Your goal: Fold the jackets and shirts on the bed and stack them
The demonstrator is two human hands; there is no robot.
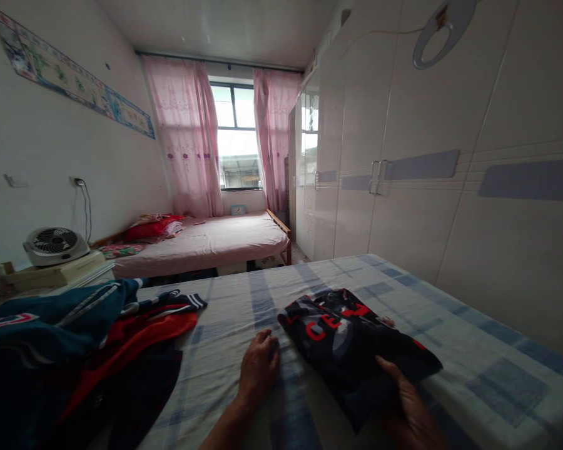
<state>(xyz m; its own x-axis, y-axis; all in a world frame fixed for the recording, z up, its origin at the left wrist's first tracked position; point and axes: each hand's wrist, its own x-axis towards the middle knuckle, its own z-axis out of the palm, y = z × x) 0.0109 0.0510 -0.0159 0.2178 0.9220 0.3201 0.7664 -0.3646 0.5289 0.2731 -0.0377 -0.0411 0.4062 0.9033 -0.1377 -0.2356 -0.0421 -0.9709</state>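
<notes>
A folded black garment, seemingly a shirt (342,340), with red letters and grey patches lies at a slant on the checked bed sheet (225,350). My right hand (406,400) grips its near edge, thumb on top and the other fingers hidden beneath the cloth. To the left of the garment, my left hand (261,360) rests on the sheet, apart from the cloth. Its fingers are slightly bent and hold nothing.
At the left lies a heap of clothes with a teal jacket (60,319) and a red garment (154,328). A fan (56,244) stands behind it. Another bed (216,240) is below the window. White wardrobes (413,125) line the right side.
</notes>
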